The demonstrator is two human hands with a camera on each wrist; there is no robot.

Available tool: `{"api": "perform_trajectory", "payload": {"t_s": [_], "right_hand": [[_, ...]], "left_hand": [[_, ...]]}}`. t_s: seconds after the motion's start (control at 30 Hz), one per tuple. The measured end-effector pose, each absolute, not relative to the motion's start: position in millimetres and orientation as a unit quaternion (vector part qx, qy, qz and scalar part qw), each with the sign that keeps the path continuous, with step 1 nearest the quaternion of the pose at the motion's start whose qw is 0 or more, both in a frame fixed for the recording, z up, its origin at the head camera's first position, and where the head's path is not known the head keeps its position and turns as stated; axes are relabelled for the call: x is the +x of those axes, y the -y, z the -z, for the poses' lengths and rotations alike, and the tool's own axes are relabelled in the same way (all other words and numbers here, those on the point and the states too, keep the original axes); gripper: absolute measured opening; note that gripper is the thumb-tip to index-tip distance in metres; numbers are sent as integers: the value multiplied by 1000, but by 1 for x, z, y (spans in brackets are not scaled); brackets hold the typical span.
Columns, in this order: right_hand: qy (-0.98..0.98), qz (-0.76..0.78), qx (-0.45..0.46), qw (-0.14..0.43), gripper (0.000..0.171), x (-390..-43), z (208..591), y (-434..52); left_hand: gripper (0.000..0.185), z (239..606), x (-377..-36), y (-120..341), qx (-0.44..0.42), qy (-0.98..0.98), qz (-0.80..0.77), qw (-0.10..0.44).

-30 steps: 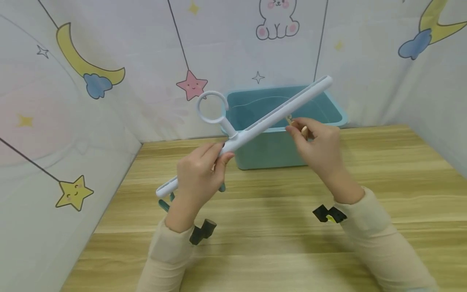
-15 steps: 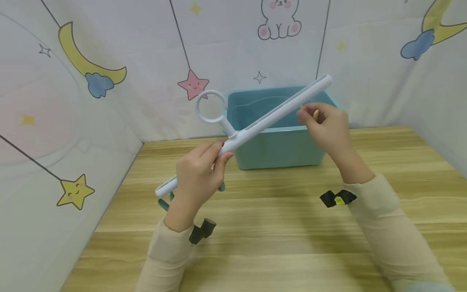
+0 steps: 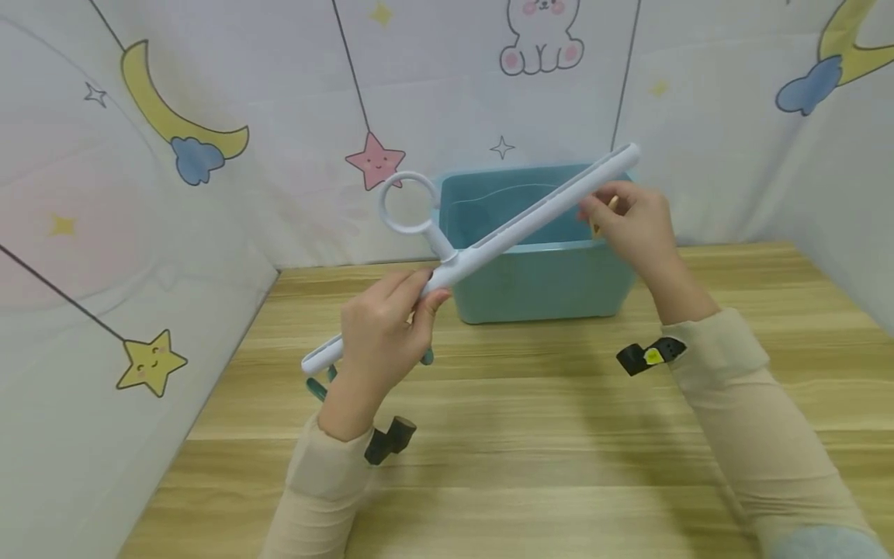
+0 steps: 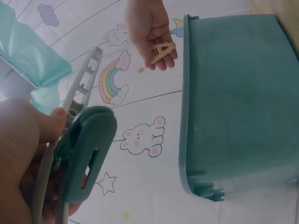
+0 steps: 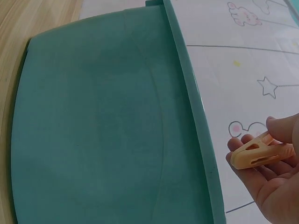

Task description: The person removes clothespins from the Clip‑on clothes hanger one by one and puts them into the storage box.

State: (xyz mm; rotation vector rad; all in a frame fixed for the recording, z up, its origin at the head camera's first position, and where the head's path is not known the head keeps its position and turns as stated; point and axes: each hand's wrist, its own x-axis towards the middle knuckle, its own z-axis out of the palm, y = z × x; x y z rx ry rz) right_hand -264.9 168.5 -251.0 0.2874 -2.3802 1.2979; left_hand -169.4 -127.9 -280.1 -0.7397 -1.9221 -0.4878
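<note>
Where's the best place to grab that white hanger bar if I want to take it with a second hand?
Probably the bare upper half of the white hanger bar, gripped from below, thumb over the top. The left hand holds the lower half beside the ring; the bar slants up-right over the teal bin.

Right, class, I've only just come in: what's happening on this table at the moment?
A person sits at a wooden table. The left hand grips a white hanger bar with a ring on top, holding it slanted in the air above a teal bin. Teal clips hang from the bar by that hand. The right hand pinches a small orange clip just beside the bar's far end, over the bin.
</note>
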Motion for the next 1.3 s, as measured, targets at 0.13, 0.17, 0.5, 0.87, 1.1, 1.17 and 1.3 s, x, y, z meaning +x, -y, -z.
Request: {"api": "perform_trajectory", "payload": {"t_s": [0.13,0.17,0.5,0.87,1.1,1.17,1.3], "right_hand": [[860,-462,82,200,33,-269,252,-171],[860,-463,77,199,33,-269,252,-171],[865,-457,63,197,34,-276,253,-173],[860,-465,84,192,37,-279,261,-177],[857,-481,80,164,43,-276,265,-178],[859,-480,77,162,44,-275,266,-177],[860,-479,77,160,45,-274,266,-177]], "left_hand": [[23,280,-170,127,-305,792,202,488],[23,280,-170,127,-305,793,203,487],[23,280,-171,126,-306,793,205,485],[23,281,-171,126,-307,793,204,486],[23,282,-171,127,-307,794,201,485],[23,282,-171,127,-306,794,202,485],[23,283,-171,127,-305,794,203,485]]}}
